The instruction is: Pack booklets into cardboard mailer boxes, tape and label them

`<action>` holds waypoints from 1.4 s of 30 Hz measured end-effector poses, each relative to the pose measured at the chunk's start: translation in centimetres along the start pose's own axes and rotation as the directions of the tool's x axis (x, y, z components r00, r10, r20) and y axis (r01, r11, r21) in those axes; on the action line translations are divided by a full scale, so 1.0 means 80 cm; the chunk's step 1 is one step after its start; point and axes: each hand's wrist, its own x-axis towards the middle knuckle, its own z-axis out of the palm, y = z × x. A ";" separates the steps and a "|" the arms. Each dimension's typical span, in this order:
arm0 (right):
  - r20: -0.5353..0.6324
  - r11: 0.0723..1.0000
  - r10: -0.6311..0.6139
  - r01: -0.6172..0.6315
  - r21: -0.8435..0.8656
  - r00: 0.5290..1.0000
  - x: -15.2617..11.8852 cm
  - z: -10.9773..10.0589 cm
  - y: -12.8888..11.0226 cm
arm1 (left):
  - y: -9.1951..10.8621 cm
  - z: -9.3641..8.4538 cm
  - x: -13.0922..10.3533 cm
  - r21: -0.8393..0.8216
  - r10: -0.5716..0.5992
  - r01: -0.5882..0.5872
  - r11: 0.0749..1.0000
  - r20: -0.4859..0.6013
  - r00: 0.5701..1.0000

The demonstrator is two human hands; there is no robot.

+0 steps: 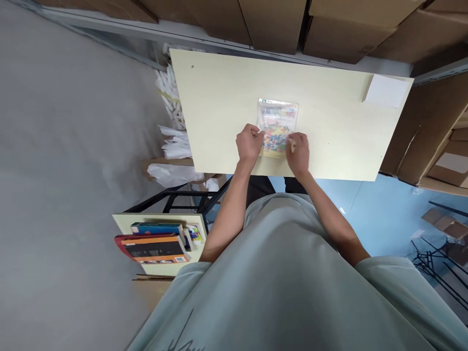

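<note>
A colourful printed booklet in what looks like a clear plastic sleeve (278, 122) lies on the pale table (219, 97), near its front edge. My left hand (250, 142) is at the booklet's lower left side, its fingers closed in a pinch on the sleeve's edge. At the lower right side is my right hand (298, 151), slightly blurred, with its fingers curled together over the edge; what they pinch is too small to make out.
A white stack of paper (386, 91) sits at the table's back right corner. Cardboard boxes (274, 24) line the shelf behind. Books (155, 248) lie on a small stand at the left. White bundles (171, 97) are left of the table.
</note>
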 end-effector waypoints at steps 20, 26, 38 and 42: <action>0.098 0.967 0.072 -0.093 0.236 0.993 0.023 -0.002 -0.035 | -0.013 -0.079 -0.008 -0.462 -0.026 0.032 0.886 0.019 0.999; 0.062 0.978 -0.076 0.063 0.197 0.995 0.073 0.082 -0.125 | -0.068 -0.161 0.057 -0.316 -0.031 -0.031 0.948 -0.190 0.981; -0.103 0.989 0.032 -0.046 -0.143 0.994 0.145 0.225 -0.192 | -0.125 -0.212 0.192 -0.219 -0.063 0.020 0.975 -0.192 0.979; -0.146 0.968 0.049 -0.083 -0.237 0.988 0.139 0.228 -0.206 | -0.123 -0.223 0.187 -0.181 -0.033 0.007 0.983 -0.141 0.989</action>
